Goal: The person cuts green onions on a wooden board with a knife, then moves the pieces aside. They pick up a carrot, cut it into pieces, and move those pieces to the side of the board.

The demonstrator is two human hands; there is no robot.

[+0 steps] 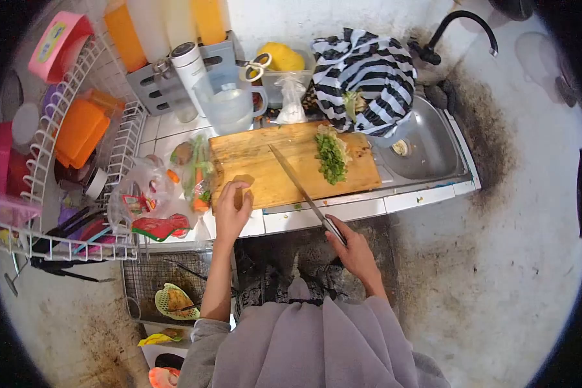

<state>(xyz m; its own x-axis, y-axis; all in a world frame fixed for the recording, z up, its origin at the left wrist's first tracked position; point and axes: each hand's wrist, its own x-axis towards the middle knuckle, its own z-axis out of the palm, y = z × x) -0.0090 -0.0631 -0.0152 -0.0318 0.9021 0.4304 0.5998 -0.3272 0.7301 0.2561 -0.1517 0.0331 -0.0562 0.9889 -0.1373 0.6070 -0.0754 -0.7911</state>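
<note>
A knife (299,185) is held by its handle in my right hand (354,253), in front of the counter's edge. Its blade points up and left over the wooden cutting board (258,155). Chopped green leaves (330,158) with paler pieces lie in a heap on the right part of the board, right of the blade. My left hand (233,208) is over the board's lower left corner, fingers apart and slightly curled, with nothing visible in it. Just left of it are a bag of carrots and green vegetables (199,171) and a clear plastic bag (150,194).
At the left stands a white dish rack (119,165) with plastic containers. Behind the board are a clear pitcher (229,107), a white bottle (189,68) and scissors (258,66). A striped bag (381,71) lines a container beside the sink (433,145), under a black faucet (459,19).
</note>
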